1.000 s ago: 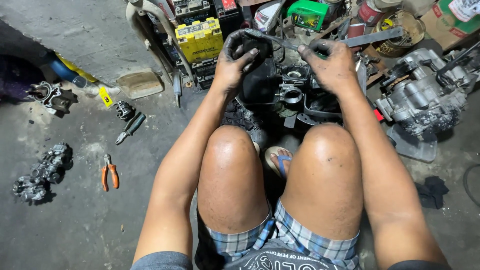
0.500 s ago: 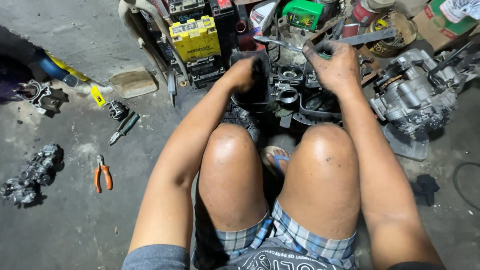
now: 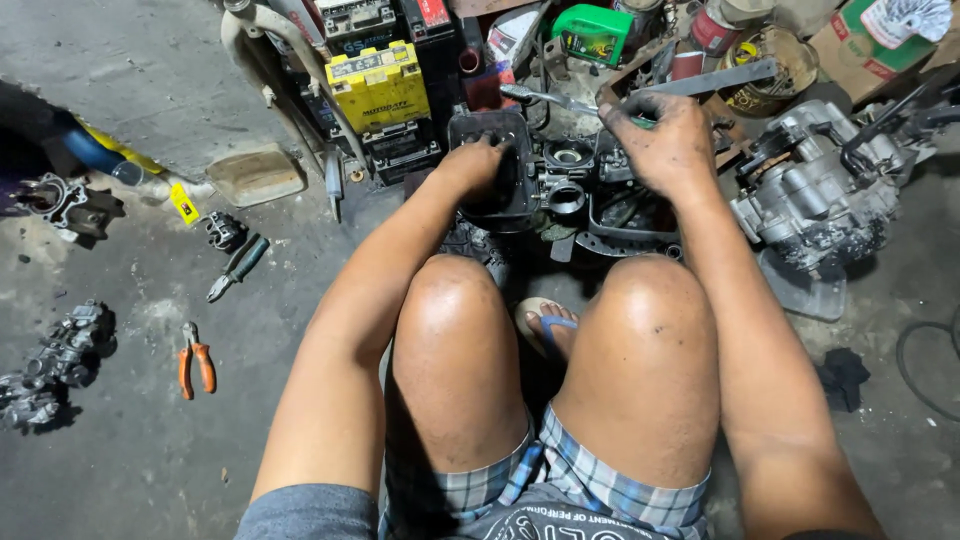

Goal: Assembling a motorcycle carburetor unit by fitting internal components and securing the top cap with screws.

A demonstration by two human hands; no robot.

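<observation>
I squat over a dark, greasy engine part [image 3: 565, 190] on the concrete floor, seen between my knees. My left hand [image 3: 480, 165] is closed on the black boxy housing [image 3: 490, 130] at the part's left side. My grimy right hand [image 3: 660, 145] is curled over the top right of the part and grips a metal tool [image 3: 540, 98] whose shaft points left. What the tool's tip touches is hidden by my fingers.
A yellow battery [image 3: 378, 85] and a green container [image 3: 593, 32] stand behind the part. A grey engine block [image 3: 820, 195] lies at right. Orange-handled pliers [image 3: 195, 360], a screwdriver [image 3: 238, 265] and carburettor parts [image 3: 60, 350] lie at left. A black rag [image 3: 843, 378] lies right.
The view has tilted so the scene sits lower. My left hand slid down onto the black housing. My right hand shifted right along the part's top.
</observation>
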